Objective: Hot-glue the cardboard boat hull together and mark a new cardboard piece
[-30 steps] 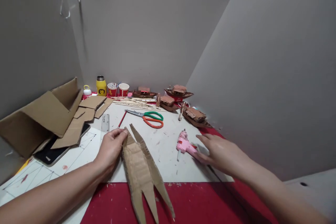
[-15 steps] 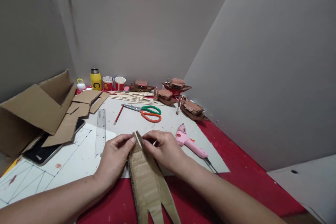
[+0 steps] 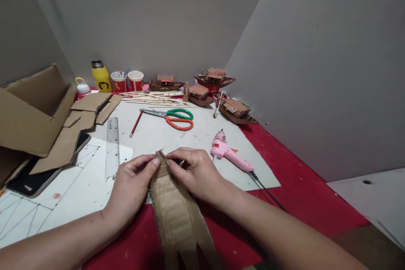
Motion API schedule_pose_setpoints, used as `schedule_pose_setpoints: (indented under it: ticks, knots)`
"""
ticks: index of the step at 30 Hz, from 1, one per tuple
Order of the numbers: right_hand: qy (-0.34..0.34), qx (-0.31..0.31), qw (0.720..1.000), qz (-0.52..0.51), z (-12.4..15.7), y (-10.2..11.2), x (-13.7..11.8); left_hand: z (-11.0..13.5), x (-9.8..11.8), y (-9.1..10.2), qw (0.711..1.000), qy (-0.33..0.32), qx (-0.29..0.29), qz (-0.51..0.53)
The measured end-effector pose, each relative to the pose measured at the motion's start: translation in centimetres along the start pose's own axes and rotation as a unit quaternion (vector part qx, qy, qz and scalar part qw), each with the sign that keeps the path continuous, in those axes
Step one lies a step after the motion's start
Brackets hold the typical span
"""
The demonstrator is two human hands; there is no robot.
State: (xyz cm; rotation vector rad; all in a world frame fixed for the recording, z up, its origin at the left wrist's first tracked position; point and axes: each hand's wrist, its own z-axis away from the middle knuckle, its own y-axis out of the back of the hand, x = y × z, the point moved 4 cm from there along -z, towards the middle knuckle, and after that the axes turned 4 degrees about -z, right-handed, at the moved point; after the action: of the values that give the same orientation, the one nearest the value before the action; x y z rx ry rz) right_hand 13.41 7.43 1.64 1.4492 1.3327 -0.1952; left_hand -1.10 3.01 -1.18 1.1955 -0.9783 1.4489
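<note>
A long brown cardboard piece, cut into pointed strips at its near end, stretches from my fingers toward me. My left hand pinches its far tip from the left, thumb on top. From the right, my right hand grips the same tip between thumb and fingers. The two cut edges meet at this tip. To the right of my right hand lies a pink glue gun with a black cord. Scissors with green and orange handles rest beyond my hands, beside a red pencil.
A clear ruler, cardboard scraps, a phone and a folded cardboard box lie left. At the back stand a yellow bottle, paper cups, thin sticks and several brown model boats.
The gap at the cardboard's far tip has closed; my fingers have drawn its two edges together. The camera view has shifted, so the table things sit higher in the picture.
</note>
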Motion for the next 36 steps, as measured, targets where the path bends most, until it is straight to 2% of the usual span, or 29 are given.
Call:
schedule_pose_setpoints:
  ticks: [7, 13, 18, 24, 27, 31, 36]
  knots:
    - [-0.006, 0.016, 0.999, -0.044, 0.24, -0.3, 0.35, -0.11, -0.62, 0.01, 1.0, 0.019, -0.007, 0.021]
    - [0.005, 0.031, 0.999, -0.044, 0.37, -0.32, 0.39, 0.0, -0.82, -0.22, 0.995, 0.048, -0.015, 0.082]
    - [0.012, 0.038, 0.998, -0.043, 0.48, -0.39, 0.32, -0.07, -0.86, -0.37, 0.995, 0.047, -0.03, 0.081]
    - [0.008, 0.04, 0.998, -0.041, 0.58, -0.53, 0.33, -0.19, -0.82, -0.23, 0.995, 0.042, -0.015, 0.089]
    - [0.009, 0.052, 0.998, -0.044, 0.66, -0.52, 0.33, -0.15, -0.53, -0.4, 0.993, 0.034, -0.034, 0.109]
    - [0.014, 0.05, 0.997, -0.051, 0.82, -0.59, 0.29, 0.08, -0.39, -0.77, 0.987, 0.058, -0.076, 0.131]
    - [0.021, 0.044, 0.998, -0.041, 0.96, -0.6, 0.19, 0.25, -0.44, -0.75, 0.987, 0.053, -0.082, 0.128]
